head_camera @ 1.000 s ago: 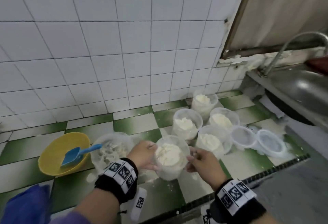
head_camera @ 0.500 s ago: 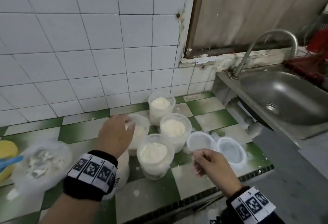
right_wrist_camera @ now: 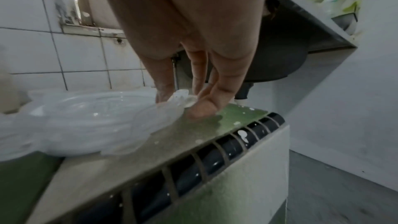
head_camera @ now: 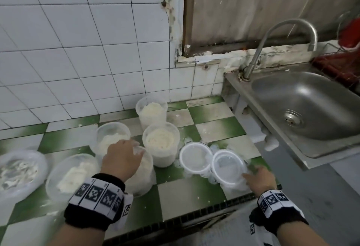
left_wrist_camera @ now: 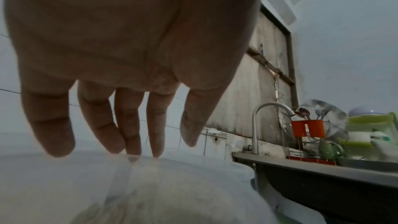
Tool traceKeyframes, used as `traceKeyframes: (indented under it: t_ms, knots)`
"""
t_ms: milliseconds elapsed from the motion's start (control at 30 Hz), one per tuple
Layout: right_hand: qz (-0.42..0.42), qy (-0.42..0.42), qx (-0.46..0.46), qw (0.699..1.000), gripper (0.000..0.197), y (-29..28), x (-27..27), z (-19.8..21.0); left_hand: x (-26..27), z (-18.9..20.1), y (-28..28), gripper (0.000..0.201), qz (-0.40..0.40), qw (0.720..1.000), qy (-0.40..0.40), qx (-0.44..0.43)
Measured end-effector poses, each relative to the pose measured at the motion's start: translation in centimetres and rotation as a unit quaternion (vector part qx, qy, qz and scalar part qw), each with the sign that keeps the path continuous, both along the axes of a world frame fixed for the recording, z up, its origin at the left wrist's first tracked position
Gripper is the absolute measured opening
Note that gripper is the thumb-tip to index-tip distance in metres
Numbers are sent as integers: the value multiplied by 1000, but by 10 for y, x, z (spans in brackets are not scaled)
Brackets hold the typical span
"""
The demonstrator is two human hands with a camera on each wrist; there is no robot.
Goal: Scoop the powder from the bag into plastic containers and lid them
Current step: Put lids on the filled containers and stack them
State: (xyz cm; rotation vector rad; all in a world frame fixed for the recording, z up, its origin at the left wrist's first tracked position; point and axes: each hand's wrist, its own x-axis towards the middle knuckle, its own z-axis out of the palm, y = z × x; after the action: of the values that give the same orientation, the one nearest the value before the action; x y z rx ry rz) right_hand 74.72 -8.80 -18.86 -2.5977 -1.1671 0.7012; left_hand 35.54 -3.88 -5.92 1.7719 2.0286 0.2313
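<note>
Green-and-white checked counter (head_camera: pixel 181 193), dusted with powder, seen from above. Nearest, the right hand (head_camera: pixel 260 177) reaches to the lid stack (head_camera: pixel 228 166) at the right near edge; in the right wrist view its fingertips (right_wrist_camera: pixel 202 110) pinch the crumpled clear plastic wrap (right_wrist_camera: pixel 92 123) that lies around the lids. The left hand (head_camera: pixel 121 158) rests, fingers straight and slightly spread, over the mouth of the nearest filled container (head_camera: pixel 143 175); the left wrist view shows the fingertips (left_wrist_camera: pixel 133 151) just at its rim, holding nothing. To the left stands another filled container (head_camera: pixel 72 175), and at the far left edge the powder bag (head_camera: pixel 17 169), open. A second lid stack (head_camera: pixel 194 158) lies just left of the first, touching it. Farther back stand three more filled containers: one (head_camera: pixel 161 142) beside the lids, one (head_camera: pixel 111 136) behind the left hand, one (head_camera: pixel 152 111) against the white tiled wall (head_camera: pixel 78 51). At far right, a steel sink (head_camera: pixel 311 107) with curved tap (head_camera: pixel 280 37)
</note>
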Motion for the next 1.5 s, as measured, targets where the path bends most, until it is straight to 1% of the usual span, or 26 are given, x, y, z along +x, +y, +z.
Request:
traceKeyframes:
  t_ms: [67,133,200,267,333,433,500,567,667,733,767,800,867,933,967,1000,1033,1067,1100,1133,1200,1267,1300,1367,1433,1500]
  knots:
    - [-15,20,-16,1000,37,1,1,0,0,-1,0,34,24,1000,6,5]
    - [-48,44,-29,998,28,0,3,1,1,1,-1,34,47,999,26,2]
    - [-88,84,-16,992,30,-1,10,-1,0,-2,1,35,49,998,30,-1]
    - [-117,135,34,983,34,-4,15,-1,-4,-7,3,33,39,999,2,0]
    - [-149,184,90,967,31,-8,18,3,-8,-10,4,32,38,999,-6,-2]
    - [-180,292,169,924,25,-16,12,23,-11,-7,4,29,38,999,-32,12]
    - [-170,335,203,904,20,-19,3,47,-13,-2,2,30,34,998,-57,21]
    - [-155,368,258,880,14,-20,-6,73,-16,3,-1,31,31,996,-84,26]
    - [-112,374,346,853,14,-24,-23,114,-23,13,-6,30,33,992,-123,24]
    - [-52,372,392,840,13,-25,-43,147,-31,21,-8,31,46,986,-159,31]
    - [-16,371,411,833,11,-26,-57,163,-35,27,-9,32,55,979,-194,35]
    - [21,372,424,825,7,-25,-72,176,-40,34,-11,34,69,965,-251,33]
    - [92,385,430,812,4,-24,-107,195,-46,52,-15,40,103,915,-391,2]
    - [165,410,424,791,5,-20,-143,201,-51,69,-19,48,129,854,-502,-45]
    - [199,421,417,780,5,-17,-160,198,-54,76,-20,50,140,828,-539,-71]
    - [229,432,409,771,4,-15,-176,193,-57,79,-21,50,148,810,-560,-90]
    - [251,440,400,764,3,-12,-189,185,-59,80,-23,48,153,802,-569,-100]
    - [270,448,391,758,2,-9,-201,176,-62,78,-25,45,152,804,-566,-97]
    - [279,456,382,754,3,-7,-211,167,-66,73,-28,40,153,815,-552,-84]
    - [279,465,371,754,3,-6,-218,159,-71,66,-30,37,154,835,-524,-61]
    - [273,469,353,762,7,-5,-224,144,-78,50,-36,39,145,880,-453,-9]
    - [266,474,322,775,6,-7,-225,133,-78,39,-43,41,110,922,-370,21]
    - [252,485,300,782,10,-8,-225,127,-76,34,-45,43,96,938,-331,24]
    - [212,489,259,806,17,-10,-231,116,-70,25,-49,46,78,957,-277,18]
    - [180,433,255,845,17,-12,-239,106,-64,18,-52,46,74,969,-236,17]
    - [139,383,276,871,18,-13,-248,100,-59,16,-53,44,75,974,-212,26]
